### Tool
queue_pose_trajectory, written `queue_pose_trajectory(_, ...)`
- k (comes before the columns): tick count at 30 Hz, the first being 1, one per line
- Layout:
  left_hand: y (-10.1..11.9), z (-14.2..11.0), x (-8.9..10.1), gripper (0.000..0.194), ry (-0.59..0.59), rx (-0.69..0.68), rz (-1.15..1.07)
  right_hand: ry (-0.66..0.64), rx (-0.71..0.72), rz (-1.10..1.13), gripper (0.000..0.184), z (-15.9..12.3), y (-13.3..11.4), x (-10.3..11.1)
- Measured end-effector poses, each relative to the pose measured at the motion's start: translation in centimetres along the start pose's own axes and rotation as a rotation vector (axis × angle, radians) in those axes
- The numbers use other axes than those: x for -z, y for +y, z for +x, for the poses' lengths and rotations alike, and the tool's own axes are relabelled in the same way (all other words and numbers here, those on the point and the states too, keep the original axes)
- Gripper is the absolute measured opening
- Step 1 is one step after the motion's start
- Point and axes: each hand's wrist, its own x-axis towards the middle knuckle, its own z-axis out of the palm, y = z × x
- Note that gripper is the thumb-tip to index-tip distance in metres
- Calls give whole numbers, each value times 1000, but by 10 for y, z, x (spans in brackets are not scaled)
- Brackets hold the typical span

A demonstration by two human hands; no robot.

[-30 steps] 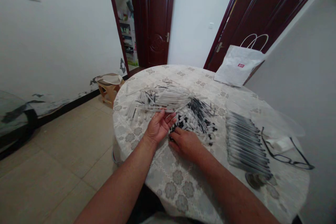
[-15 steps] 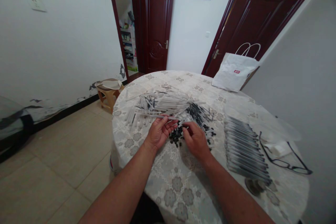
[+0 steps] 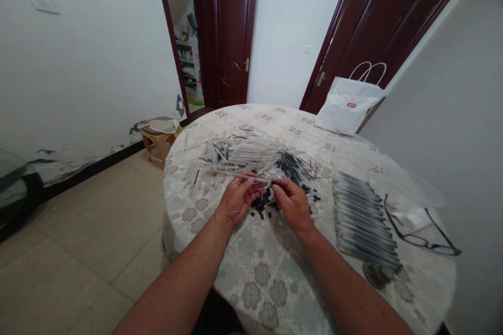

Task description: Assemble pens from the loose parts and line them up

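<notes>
My left hand (image 3: 238, 200) is closed round a slim, pale pen barrel (image 3: 223, 172), which points out to the left above the table. At the barrel's right end, the thumb and fingers of my right hand (image 3: 293, 205) pinch together; whatever small part they hold is mostly hidden. Small black pen caps (image 3: 259, 202) lie in a heap beneath my hands. Beyond them spreads a loose pile of whitish pen barrels (image 3: 253, 155), with a bunch of thin black pen parts (image 3: 290, 165) at its right side.
Pens in a neat row (image 3: 363, 220) lie on the right of the round table, covered by a patterned cloth (image 3: 271, 293). Eyeglasses (image 3: 426, 243) and a round metallic object (image 3: 376, 276) are near them. A white paper bag (image 3: 348, 105) stands at the back; a stool (image 3: 156, 147) is left.
My right fingertips have come up against the right end of the pen barrel, closing the small gap between the hands. The left hand keeps its hold. The view has shifted slightly.
</notes>
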Motion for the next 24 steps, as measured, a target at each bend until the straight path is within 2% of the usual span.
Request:
queue_pose_trajectory(7, 1, -2, -4, 30, -4, 10, 18, -1, -30, 90, 28, 1, 0, -2)
queue_pose_trajectory(15, 1, -3, -7, 28, -3, 6, 90, -8, -17, 30, 25, 1, 3, -1)
queue_pose_trajectory(17, 0, -3, -6, 28, -3, -2, 116, 4, 49, -46, 21, 1, 1, 0)
queue_pose_trajectory(22, -1, -2, -5, 27, -13, -6, 143, -32, 419, -387, 15, 0, -11, 8)
queue_pose_trajectory(24, -1, -2, -5, 27, -15, 7, 137, -37, 460, -410, 15, 0, -14, 9)
